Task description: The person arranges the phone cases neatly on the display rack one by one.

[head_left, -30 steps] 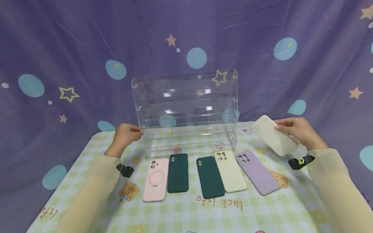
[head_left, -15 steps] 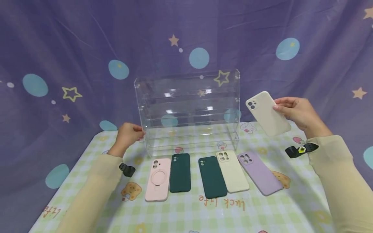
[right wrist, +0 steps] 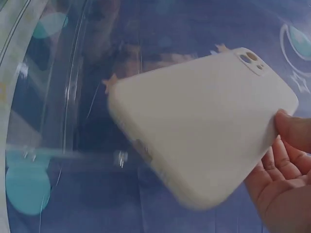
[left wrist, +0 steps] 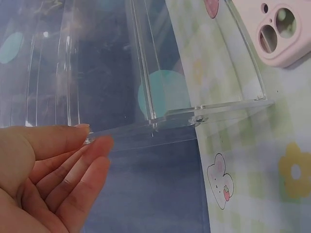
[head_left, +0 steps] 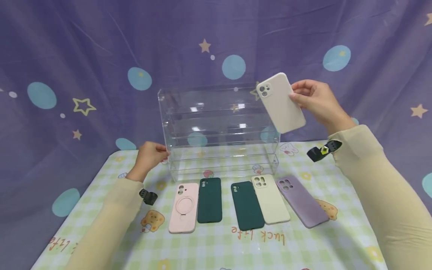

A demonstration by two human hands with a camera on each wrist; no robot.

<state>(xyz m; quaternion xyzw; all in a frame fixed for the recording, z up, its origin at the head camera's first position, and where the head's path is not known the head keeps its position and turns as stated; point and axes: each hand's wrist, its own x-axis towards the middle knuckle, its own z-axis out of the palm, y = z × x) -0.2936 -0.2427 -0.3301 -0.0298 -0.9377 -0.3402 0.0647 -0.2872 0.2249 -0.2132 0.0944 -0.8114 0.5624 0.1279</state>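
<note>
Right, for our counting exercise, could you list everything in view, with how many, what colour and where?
Held phone case: one, off-white, raised before the rack's upper right
Rack: one, clear, standing behind the row
Ringed phone case: one, pink, row's left end
Green phone cases: two, dark green, mid-row, gap between
Pale phone case: one, cream, right of the greens
Angled phone case: one, lilac, row's right end
Tablecloth: one, green-and-white check, beneath
Curtain: one, patterned purple, behind
Wrist devices: two, mostly black, one per wrist
Sleeves: two, cream, both forearms
Left hand: one, bare, pinching rack's side
Right hand: one, bare, holding off-white case
</note>
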